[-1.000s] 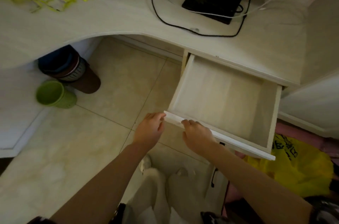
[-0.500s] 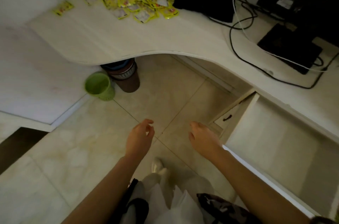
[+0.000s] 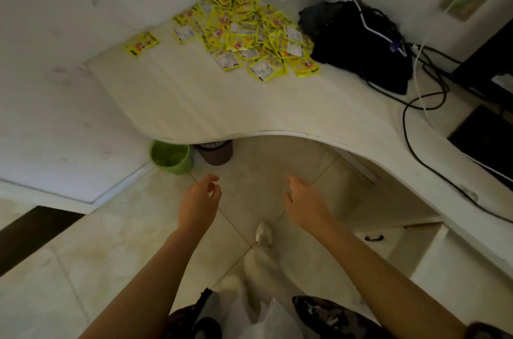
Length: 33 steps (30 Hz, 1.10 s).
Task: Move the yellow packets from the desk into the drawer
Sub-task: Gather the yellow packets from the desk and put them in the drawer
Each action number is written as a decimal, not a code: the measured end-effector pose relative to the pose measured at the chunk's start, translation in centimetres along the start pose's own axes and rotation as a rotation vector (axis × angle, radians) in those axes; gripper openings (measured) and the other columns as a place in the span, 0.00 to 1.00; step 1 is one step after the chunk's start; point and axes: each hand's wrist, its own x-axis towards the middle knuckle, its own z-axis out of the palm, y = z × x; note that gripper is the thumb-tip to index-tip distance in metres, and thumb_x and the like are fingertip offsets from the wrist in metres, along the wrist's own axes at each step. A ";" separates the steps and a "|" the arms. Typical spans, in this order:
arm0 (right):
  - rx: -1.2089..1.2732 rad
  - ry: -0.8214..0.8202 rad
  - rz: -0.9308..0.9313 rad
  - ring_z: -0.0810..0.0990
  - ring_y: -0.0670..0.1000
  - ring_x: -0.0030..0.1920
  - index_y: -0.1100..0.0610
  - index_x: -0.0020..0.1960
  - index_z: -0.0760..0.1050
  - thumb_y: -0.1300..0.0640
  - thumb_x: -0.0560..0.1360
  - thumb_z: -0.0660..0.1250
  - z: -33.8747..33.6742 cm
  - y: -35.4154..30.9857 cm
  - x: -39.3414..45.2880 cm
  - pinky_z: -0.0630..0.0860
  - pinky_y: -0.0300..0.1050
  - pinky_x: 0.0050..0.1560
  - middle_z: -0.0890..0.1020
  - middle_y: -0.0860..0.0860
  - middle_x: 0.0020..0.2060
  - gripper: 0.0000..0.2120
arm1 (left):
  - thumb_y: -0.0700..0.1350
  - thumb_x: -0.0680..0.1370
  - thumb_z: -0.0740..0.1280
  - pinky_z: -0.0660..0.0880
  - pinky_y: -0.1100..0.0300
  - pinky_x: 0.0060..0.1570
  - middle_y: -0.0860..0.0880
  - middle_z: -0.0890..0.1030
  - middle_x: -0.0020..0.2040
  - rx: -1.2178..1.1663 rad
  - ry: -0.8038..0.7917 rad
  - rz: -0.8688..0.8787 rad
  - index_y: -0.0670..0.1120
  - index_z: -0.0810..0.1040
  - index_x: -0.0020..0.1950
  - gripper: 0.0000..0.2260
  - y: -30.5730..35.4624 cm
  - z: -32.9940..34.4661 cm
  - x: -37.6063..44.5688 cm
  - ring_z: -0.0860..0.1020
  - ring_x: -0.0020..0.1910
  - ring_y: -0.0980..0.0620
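Far beyond both empty hands [image 3: 249, 204], yellow packets [image 3: 244, 30] lie heaped on the desk [image 3: 222, 105].

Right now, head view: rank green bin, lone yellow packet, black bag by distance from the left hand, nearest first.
From the left hand:
1. green bin, on the floor just up-left of it.
2. lone yellow packet, on the desk's left end.
3. black bag, far right on the desk, beyond the packet pile.

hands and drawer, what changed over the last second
Both hands let go of the drawer front: the left hand and right hand now hang empty over the floor. The view turned left toward the yellow packets, which lie untouched on the desk.
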 end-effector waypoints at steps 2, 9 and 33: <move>0.020 0.007 -0.035 0.76 0.56 0.59 0.57 0.73 0.62 0.54 0.81 0.54 -1.0 -0.9 3.2 0.72 0.47 0.56 0.77 0.57 0.61 0.21 | 0.45 0.79 0.63 0.75 0.56 0.49 0.47 0.82 0.50 -0.009 0.025 -0.015 0.47 0.78 0.60 0.11 0.8 -0.3 2.8 0.79 0.50 0.48; -0.044 0.042 -0.189 0.77 0.56 0.56 0.57 0.66 0.68 0.55 0.80 0.55 -5.1 -4.1 14.0 0.73 0.47 0.50 0.78 0.55 0.57 0.16 | 0.44 0.78 0.64 0.73 0.59 0.47 0.48 0.81 0.49 -0.037 0.070 -0.069 0.47 0.78 0.59 0.10 2.9 -1.9 11.5 0.79 0.50 0.49; -0.148 -0.086 -0.064 0.72 0.60 0.65 0.61 0.70 0.64 0.50 0.80 0.57 -10.0 -17.6 43.2 0.71 0.52 0.59 0.72 0.58 0.65 0.22 | 0.43 0.78 0.63 0.69 0.47 0.62 0.42 0.73 0.67 0.246 0.035 -0.074 0.44 0.73 0.66 0.16 -4.0 -13.5 46.2 0.68 0.68 0.42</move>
